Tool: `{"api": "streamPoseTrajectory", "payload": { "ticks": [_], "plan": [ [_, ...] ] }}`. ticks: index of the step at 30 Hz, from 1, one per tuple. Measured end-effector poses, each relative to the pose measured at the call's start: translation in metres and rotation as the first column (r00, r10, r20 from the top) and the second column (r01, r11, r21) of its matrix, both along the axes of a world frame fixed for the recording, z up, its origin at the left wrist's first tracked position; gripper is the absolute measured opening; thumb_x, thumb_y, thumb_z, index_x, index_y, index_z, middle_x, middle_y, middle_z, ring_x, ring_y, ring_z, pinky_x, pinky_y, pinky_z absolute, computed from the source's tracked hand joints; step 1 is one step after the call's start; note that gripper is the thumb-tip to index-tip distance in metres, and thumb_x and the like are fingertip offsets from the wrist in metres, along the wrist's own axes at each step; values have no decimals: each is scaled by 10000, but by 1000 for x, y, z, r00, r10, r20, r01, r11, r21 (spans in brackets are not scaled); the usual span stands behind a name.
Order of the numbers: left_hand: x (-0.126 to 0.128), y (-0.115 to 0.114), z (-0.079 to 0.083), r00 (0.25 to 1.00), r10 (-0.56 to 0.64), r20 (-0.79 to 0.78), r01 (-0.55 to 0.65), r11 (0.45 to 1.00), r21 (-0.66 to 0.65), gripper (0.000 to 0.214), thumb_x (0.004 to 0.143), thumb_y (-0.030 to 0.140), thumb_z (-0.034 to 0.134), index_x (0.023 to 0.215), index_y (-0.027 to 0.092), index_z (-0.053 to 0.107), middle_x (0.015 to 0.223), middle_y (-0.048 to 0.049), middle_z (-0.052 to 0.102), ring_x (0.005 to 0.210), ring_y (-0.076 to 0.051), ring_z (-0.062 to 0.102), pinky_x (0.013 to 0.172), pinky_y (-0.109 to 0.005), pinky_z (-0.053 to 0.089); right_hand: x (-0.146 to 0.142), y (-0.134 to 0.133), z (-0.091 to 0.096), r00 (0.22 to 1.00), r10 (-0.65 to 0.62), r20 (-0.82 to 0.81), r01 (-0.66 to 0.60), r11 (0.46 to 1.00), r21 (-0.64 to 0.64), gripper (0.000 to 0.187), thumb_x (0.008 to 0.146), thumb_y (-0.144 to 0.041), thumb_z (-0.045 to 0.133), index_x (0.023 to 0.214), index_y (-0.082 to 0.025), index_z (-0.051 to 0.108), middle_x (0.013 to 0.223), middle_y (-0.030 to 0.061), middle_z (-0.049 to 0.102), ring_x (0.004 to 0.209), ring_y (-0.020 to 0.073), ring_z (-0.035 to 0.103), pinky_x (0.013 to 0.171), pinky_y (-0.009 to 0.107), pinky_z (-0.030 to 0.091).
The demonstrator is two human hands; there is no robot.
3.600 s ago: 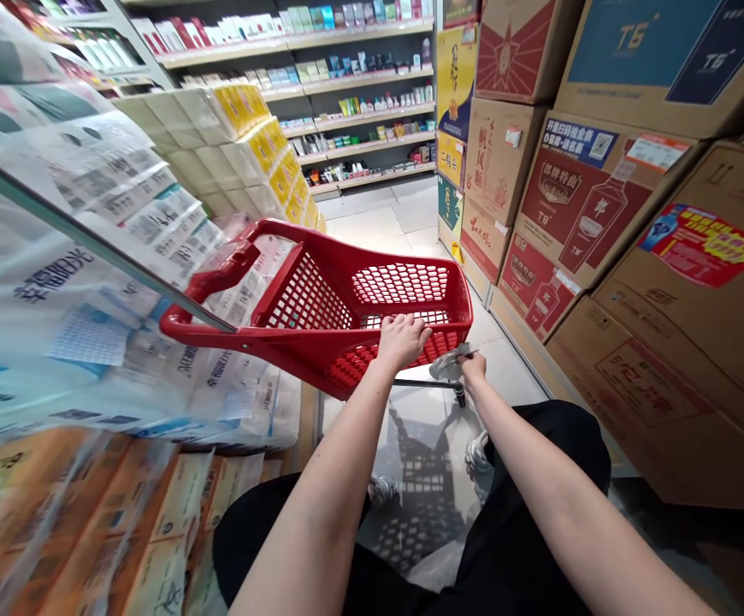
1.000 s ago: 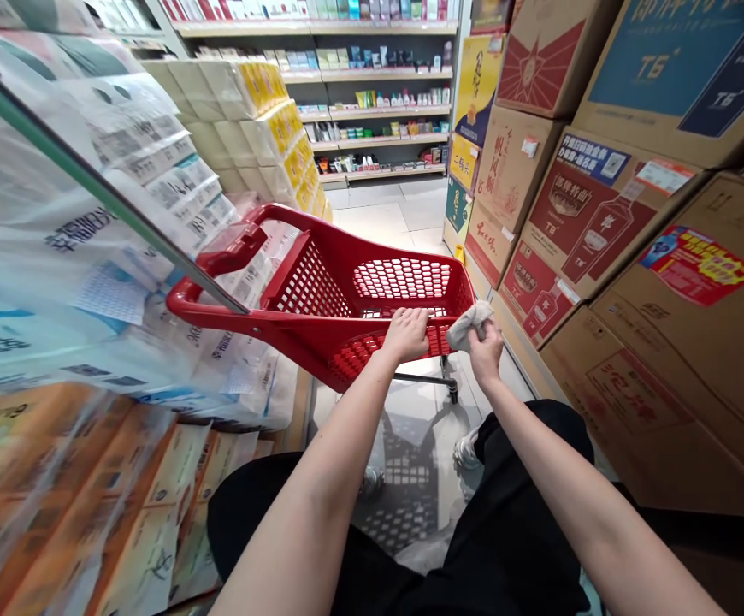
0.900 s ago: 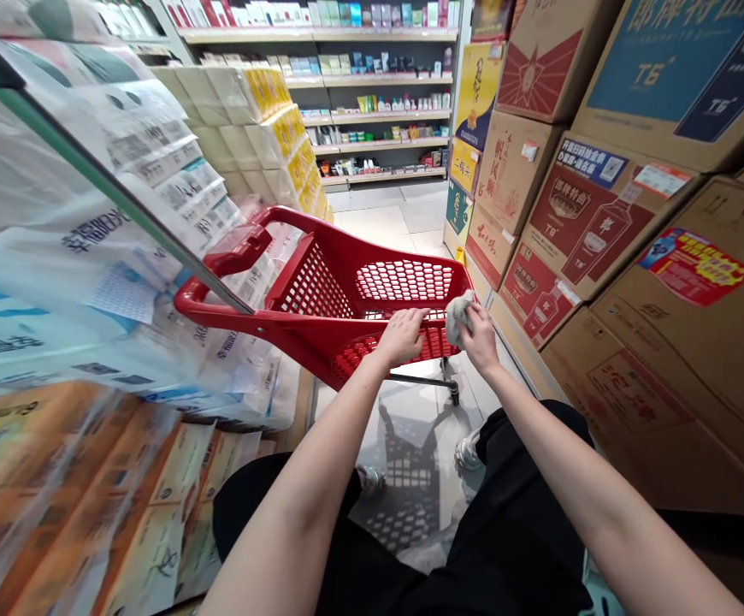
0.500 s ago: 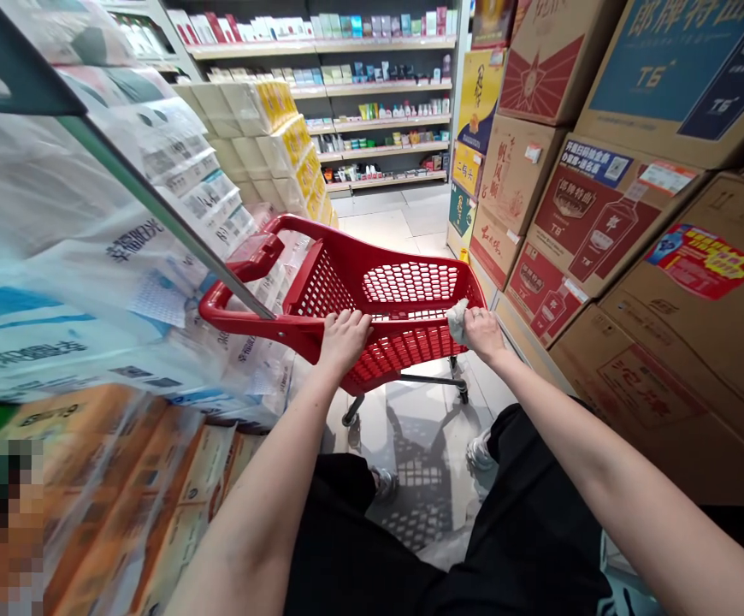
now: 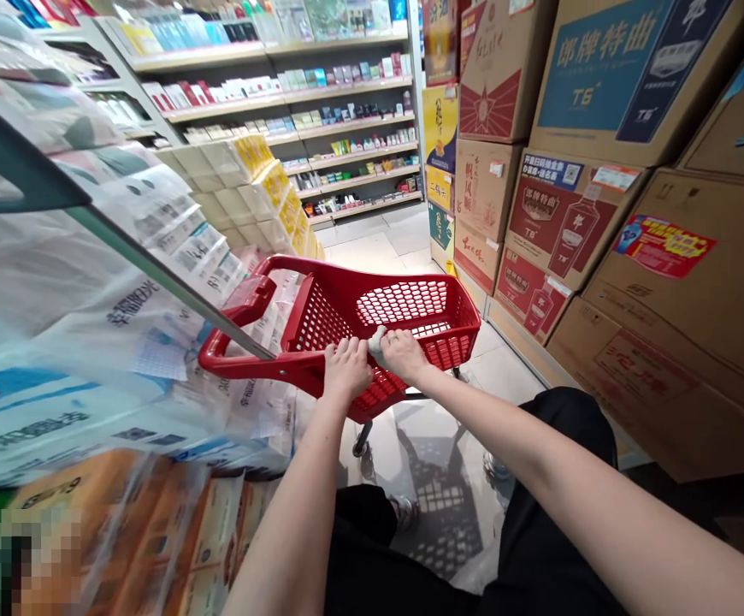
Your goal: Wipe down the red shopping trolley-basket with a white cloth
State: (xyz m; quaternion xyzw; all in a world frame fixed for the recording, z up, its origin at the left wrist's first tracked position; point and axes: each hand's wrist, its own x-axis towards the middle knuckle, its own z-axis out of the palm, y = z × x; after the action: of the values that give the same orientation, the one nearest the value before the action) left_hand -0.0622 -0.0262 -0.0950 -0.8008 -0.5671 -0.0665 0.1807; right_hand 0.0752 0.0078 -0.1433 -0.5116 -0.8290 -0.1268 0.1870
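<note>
"So, what are you seeing around the red cart [image 5: 339, 295]?"

"It is standing upright on the pale floor [image 5: 363, 229], in the narrow aisle, and its red handle [image 5: 250, 295] is lying toward the person's left side."

"And the cloth [image 5: 377, 340]?"

"It is greyish and crumpled, and it is resting at the near rim [image 5: 295, 365] of the cart. The right hand [image 5: 404, 355] is gripping it, with the fingers bending closely around."

"Is the left hand [image 5: 347, 372] also holding something?"

"Yes, it is grasping the same near rim, just beside the cloth, and its fingers are curling over the edge. Its thumb I cannot tell clearly."

"What is crossing at the left?"

"One metal bar [image 5: 173, 281] is slanting down toward the cart; whether it is joined there, I cannot say."

"And farther out?"

"White wrapped packs [image 5: 180, 227] are rising on the left, above orange packets [image 5: 147, 547]. Cardboard boxes [image 5: 574, 222] are standing in stacks on the right. At the far end, shelves [image 5: 339, 85] are carrying many small goods."
</note>
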Motion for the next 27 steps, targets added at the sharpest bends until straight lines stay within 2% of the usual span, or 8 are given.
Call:
{"api": "streamPoseTrajectory", "payload": {
  "ticks": [2, 5, 12, 16, 18, 20, 25, 27],
  "plan": [
    [-1, -1, 1, 1000, -4, 2, 4, 1000, -11, 283, 761, 215, 459, 1026, 188, 556, 1017, -112, 584, 1036, -284, 480, 939, -441, 282, 11, -2, -2, 1000, 24, 11, -24, 1000, 3, 337, 937, -157, 279, 1152, -68, 523, 1024, 165, 578, 905, 238, 486, 800, 388, 366],
    [1, -2, 3, 1000, -6, -8, 6, 999, -32, 338, 756, 223, 469, 1084, 194, 542, 1043, -108, 582, 1051, -280, 477, 956, -442, 278, 49, -3, -9, 999, 14, 39, -14, 1000, -5, 349, 945, -195, 284, 1161, -56, 521, 1038, 168, 573, 922, 242, 475, 821, 389, 356],
    [15, -2, 5, 999, -18, -36, 16, 998, -57, 386, 752, 242, 486, 1134, 194, 509, 1075, -112, 570, 1063, -279, 467, 951, -437, 293, 164, 2, -24, 962, -257, 96, 264, 962, -72, 402, 929, -199, 298, 1222, -13, 499, 1069, 199, 566, 967, 273, 471, 829, 401, 326],
    [25, -2, 4, 999, -10, -42, 7, 998, -56, 347, 753, 244, 483, 1095, 195, 507, 1065, -108, 564, 1056, -279, 461, 941, -439, 298, 200, 7, -25, 941, -318, 118, 332, 934, -131, 413, 906, -129, 296, 1251, -5, 487, 1122, 209, 562, 1045, 271, 460, 866, 384, 318],
    [30, -1, 3, 999, 13, -49, -16, 998, -64, 319, 752, 245, 484, 1067, 197, 510, 1060, -108, 561, 1053, -283, 458, 936, -446, 298, 199, 10, -25, 934, -342, 108, 354, 924, -141, 407, 905, -123, 291, 1229, 0, 503, 1114, 215, 564, 1030, 272, 466, 855, 383, 330],
    [34, -1, 3, 998, 32, -56, -36, 997, -71, 312, 749, 242, 486, 1057, 197, 509, 1059, -110, 557, 1051, -286, 456, 935, -453, 296, 182, 11, -23, 933, -347, 94, 358, 922, -151, 396, 906, -123, 284, 1191, 4, 527, 1084, 222, 569, 982, 272, 479, 815, 384, 349],
    [41, 2, 3, 997, 42, -64, -47, 996, -76, 327, 745, 246, 491, 1067, 196, 505, 1059, -114, 548, 1051, -290, 451, 937, -459, 288, 92, 8, -15, 987, -155, 38, 159, 980, -122, 366, 910, -118, 287, 1151, -26, 547, 1040, 201, 588, 927, 253, 490, 797, 384, 373],
    [41, 2, 3, 997, 45, -69, -50, 996, -79, 342, 742, 251, 493, 1080, 196, 503, 1063, -115, 545, 1054, -289, 450, 942, -460, 285, 58, 5, -11, 989, -147, -21, 145, 987, -72, 361, 915, -123, 295, 1180, -42, 526, 1085, 194, 579, 952, 245, 490, 826, 382, 377]
  ]
}}
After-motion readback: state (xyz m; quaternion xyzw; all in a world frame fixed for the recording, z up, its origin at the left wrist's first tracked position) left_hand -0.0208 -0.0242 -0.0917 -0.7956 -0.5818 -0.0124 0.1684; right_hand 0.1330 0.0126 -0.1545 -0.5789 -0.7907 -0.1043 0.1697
